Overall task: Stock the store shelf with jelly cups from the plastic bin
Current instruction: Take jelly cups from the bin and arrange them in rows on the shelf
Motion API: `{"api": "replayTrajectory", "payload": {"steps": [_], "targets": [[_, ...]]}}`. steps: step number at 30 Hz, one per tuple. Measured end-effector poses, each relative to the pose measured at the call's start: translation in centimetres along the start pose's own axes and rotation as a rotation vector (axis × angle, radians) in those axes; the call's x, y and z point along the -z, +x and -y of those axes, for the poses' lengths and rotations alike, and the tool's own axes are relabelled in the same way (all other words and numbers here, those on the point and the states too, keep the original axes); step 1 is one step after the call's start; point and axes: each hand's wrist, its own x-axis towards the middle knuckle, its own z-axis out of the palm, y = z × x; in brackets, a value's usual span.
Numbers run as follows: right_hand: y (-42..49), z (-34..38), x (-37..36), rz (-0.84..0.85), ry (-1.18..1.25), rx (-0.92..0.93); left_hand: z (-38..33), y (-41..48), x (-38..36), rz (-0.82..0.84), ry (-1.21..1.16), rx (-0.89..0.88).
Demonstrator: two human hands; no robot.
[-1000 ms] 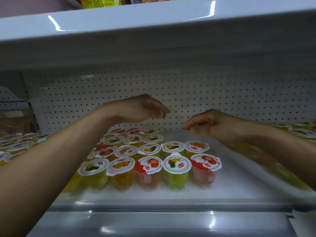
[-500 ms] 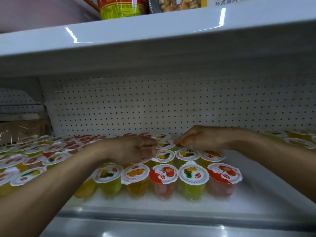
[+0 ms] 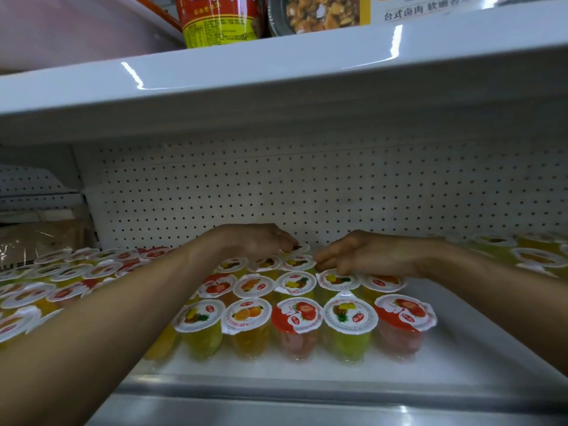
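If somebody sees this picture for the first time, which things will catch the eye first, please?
First, the jelly cups: a tight block with fruit-printed lids fills the middle of the lower shelf. Next, two bare arms reach in over it, the left hand and the right hand low above the rear rows. Overhead, a red jar stands on the upper shelf.

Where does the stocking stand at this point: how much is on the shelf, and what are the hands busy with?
Done: several rows of jelly cups stand upright on the shelf. In hand: left hand and right hand lie on back-row lids; whether either grips a cup is unclear. Left: bare shelf shows right of the front row; the bin is out of view.
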Motion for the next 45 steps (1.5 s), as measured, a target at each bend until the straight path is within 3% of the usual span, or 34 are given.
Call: {"api": "replayTrajectory", "payload": {"steps": [7, 14, 17, 24, 35, 45], "targets": [[-0.3, 0.4, 0.0, -0.020, -0.071, 0.025, 1.7, 1.6, -0.5, -0.043, 0.007, -0.054], [-5.6, -2.7, 7.9, -0.315, -0.266, -0.001, 0.2, 3.9, -1.2, -0.172, 0.105, -0.335], [-7.2, -5.0, 8.7, -0.308, -0.378, -0.067, -3.8, 4.4, -1.7, -0.168, 0.123, -0.444], [-9.8, -8.5, 10.3, -0.214, -0.579, -0.226, -11.8, 9.6, -3.8, -0.122, 0.145, -0.519], [-9.6, -11.5, 10.3, -0.230, -0.382, -0.175, -17.3, 17.1, -6.4, 0.110, 0.138, -0.450], [-8.7, -12.2, 10.6, -0.181, -0.265, -0.115, -14.6, 16.3, -4.3, 0.176, 0.177, -0.431]]}}
